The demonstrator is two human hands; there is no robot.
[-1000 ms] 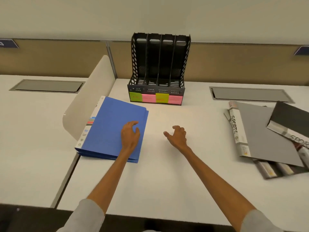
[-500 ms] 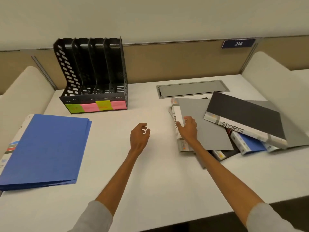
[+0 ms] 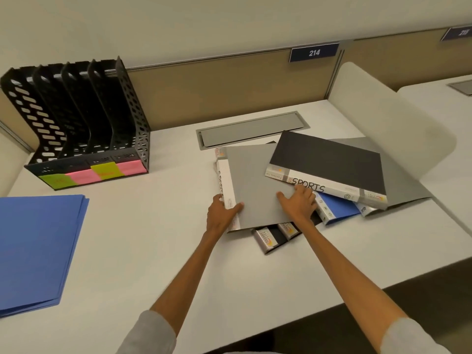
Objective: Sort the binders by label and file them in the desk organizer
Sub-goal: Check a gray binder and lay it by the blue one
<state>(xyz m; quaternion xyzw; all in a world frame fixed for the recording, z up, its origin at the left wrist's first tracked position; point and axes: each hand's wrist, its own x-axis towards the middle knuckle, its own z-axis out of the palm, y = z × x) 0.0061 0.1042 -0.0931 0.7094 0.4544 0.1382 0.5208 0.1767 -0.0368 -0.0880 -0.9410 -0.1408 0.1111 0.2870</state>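
Single head view, looking forward and down, close over the desk (image 3: 158,251)

white desk (image 3: 158,251), tan partition (image 3: 217,98), plain wall (image 3: 204,21)

On the worktop (image 3: 158,251), the desk organizer (image 3: 76,129) stands back left, a folder (image 3: 35,249) lies before it, and overlapping binders (image 3: 306,180) lie right.

A white desk (image 3: 158,251) carries a black organizer (image 3: 76,129) at upper left, blue folders (image 3: 35,249) at the left edge, and a heap of binders (image 3: 255,190) right of centre.
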